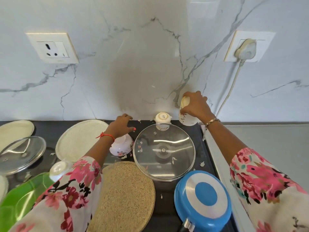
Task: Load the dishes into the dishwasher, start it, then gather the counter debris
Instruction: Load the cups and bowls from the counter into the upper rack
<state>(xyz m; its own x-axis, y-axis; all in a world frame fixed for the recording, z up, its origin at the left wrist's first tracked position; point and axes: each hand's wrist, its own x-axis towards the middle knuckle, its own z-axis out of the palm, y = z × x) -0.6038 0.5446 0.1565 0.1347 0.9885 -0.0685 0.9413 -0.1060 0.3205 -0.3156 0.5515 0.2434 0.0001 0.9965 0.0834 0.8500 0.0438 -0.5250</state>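
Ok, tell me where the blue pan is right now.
Head view, lower right: the blue pan lies upside down on the dark counter, beside the round woven mat and just below the large glass lid.

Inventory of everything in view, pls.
plates: 2, cream, left
glass lids: 2, clear, centre and far left
floral bowl: 1, white, centre-left
tray: 1, green, front left
small bowl: 1, white, beside tray
mat: 1, tan, front centre
pan: 1, blue, front right
cup: 1, white, at wall
floral cup: 1, white, held, back right
scraps: several, pale, on counter
sockets: 2, white, wall
left hand: beyond floral bowl
right hand: gripping floral cup
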